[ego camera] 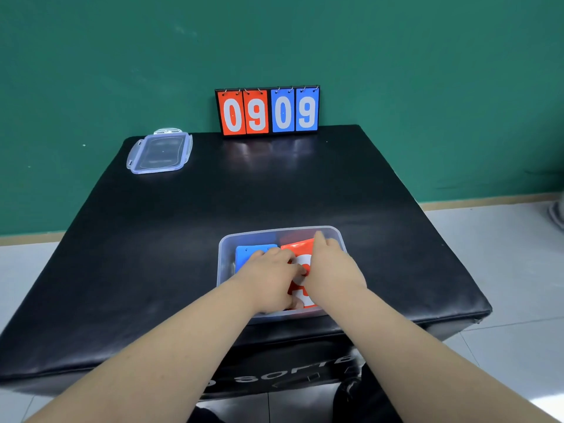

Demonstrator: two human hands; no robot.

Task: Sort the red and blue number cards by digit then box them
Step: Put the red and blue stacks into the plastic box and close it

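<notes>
My left hand (268,279) pinches the red number cards (297,250) inside the clear plastic box (226,267), beside the blue number cards (247,253) on the tabletop (183,227) — my right hand (332,270) lies along their edge, its fingers' hold hidden — light, slick cards, probably best squeezed by the stack's edges.

A black table (213,209) stood before a green wall (396,56). At its 6 o'clock edge sat a clear box (225,242), and both hands were inside it. Blue cards (247,253) lay on the box's 9 o'clock side and a red card (297,248) on its 3 o'clock side. The left hand (268,277) curled its fingers round the red card, while the right hand (334,270) rested on it, one finger stretched toward 12 o'clock. The lid (160,152) lay flat at the table's 10 o'clock corner. At 12 o'clock a scoreboard (268,111) stood upright, showing 09 in red and 09 in blue.
</notes>
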